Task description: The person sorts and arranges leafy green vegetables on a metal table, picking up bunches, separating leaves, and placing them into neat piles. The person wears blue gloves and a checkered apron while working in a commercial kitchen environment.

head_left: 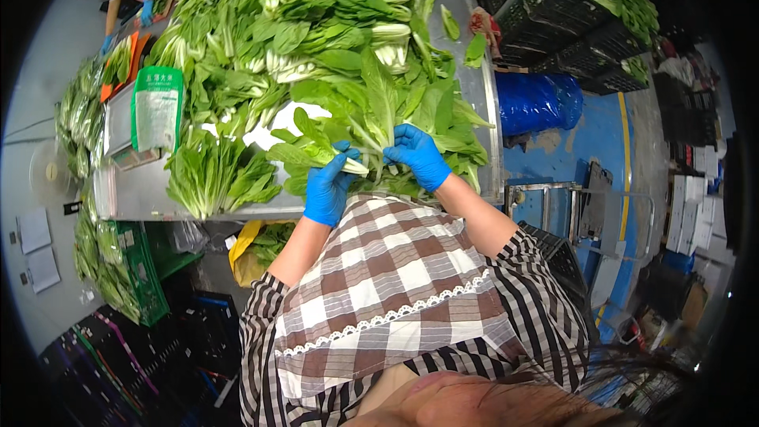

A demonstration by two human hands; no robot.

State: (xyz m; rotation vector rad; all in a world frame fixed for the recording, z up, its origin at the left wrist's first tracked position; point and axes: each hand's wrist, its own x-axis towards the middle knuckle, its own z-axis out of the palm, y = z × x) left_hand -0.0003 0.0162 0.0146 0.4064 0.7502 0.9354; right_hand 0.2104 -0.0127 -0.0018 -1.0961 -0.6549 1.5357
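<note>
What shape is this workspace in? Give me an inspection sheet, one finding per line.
Surface: metal table, mostly covered; bare at the front left corner and along the right edge.
Job items: leafy greens heaped across it; one bunch lies near the front edge.
Clutter: green-and-white bag at left; crumpled red item at the right edge.
Hands: gloved left hand holds greens by a pale stem; gloved right hand at a broad leaf, grip unclear.
Cables: thin dark line at far left, possibly one.
Surroundings: black crates and blue plastic bundle at right; another person's gloved hand, upper left.
</note>
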